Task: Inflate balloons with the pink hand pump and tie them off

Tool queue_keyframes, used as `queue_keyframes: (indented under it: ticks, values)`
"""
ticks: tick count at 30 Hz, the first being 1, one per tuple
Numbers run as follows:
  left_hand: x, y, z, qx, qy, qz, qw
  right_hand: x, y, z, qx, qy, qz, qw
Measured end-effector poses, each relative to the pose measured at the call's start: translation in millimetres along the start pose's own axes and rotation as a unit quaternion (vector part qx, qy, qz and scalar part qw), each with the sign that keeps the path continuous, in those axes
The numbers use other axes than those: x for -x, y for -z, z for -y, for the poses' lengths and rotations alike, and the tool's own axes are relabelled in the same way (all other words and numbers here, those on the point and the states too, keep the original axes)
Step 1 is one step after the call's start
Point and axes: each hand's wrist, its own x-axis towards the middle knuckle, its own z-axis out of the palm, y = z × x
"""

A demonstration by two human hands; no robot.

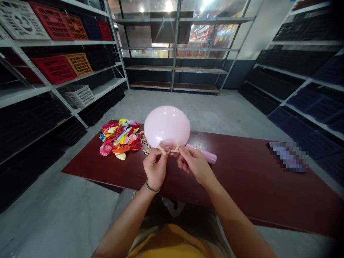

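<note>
A stockroom: metal shelves [64, 42] holding plastic crates [53, 70].

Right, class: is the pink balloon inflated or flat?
Inflated: the pink balloon is round and taut, with its stretched neck held by the left hand and right hand.

The balloon [167, 125] sits between the left hand [155, 168] and the right hand [195, 165], above a table [242, 179]. On the table, a heap of flat balloons [119, 138] lies left of the hands, with small clips [146, 147] just beside it. A tube [201, 153] lies just right of them, and a blurred object [288, 157] lies farther right. The left shelves [61, 42], holding crates [53, 70], the right shelves [306, 42] and the back shelves [150, 67] surround the table.
</note>
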Motion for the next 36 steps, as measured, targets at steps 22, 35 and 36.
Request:
queue_keyframes:
  ticks: [22, 35, 36]
  values:
    - [-7, 7.1, 3, 0.062, 0.149, -0.01, 0.987, 5, -11, -16, 0.148, 0.141, -0.125, 0.971]
    - [-5, 2.2, 4, 0.091, 0.202, -0.021, 0.975, 6, -10, -22, 0.263, 0.244, -0.193, 0.913]
    - [-5, 0.9, 6, 0.096, 0.197, -0.023, 0.975, 4, -10, -22, 0.244, 0.235, -0.184, 0.923]
